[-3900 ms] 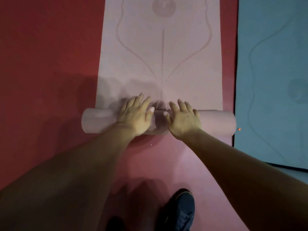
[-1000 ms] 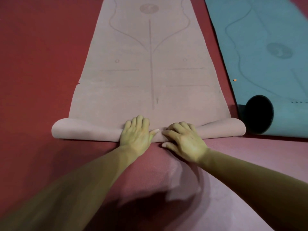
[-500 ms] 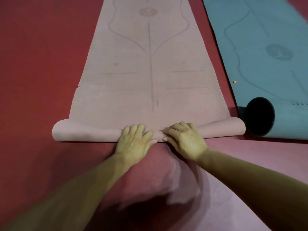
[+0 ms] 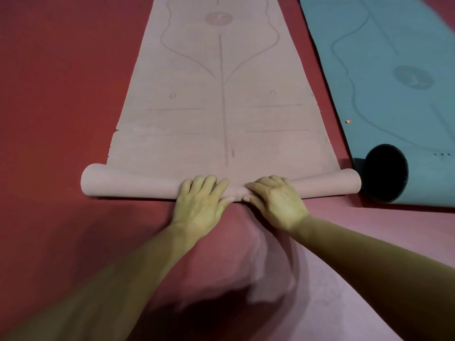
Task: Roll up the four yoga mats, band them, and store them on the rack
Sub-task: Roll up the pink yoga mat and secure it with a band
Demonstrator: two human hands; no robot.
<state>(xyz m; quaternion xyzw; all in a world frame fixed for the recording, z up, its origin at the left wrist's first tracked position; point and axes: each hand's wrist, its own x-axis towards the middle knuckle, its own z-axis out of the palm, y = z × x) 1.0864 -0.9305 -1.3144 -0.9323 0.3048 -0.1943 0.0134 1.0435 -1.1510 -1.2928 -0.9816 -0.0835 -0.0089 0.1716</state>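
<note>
A pale pink yoga mat with printed lines lies flat on the red floor and stretches away from me. Its near end is curled into a thin, loose roll across the mat's width. My left hand lies over the middle of this roll, fingers fairly straight and pressing, thumb along the front. Just to its right, my right hand grips the roll with fingers curled over the top and the thumb at the front edge. A teal yoga mat lies to the right, its near end rolled into a hollow tube.
Red floor spreads to the left. A mauve textured mat lies under my forearms at the lower right. A small orange speck sits on the teal mat's left edge. The teal roll nearly touches the pink roll's right end.
3.9 s ago both hands pressed flat on a thicker pink roll. In the last second the thin roll has hardly moved; my left fingers spread slightly and my right hand stays curled.
</note>
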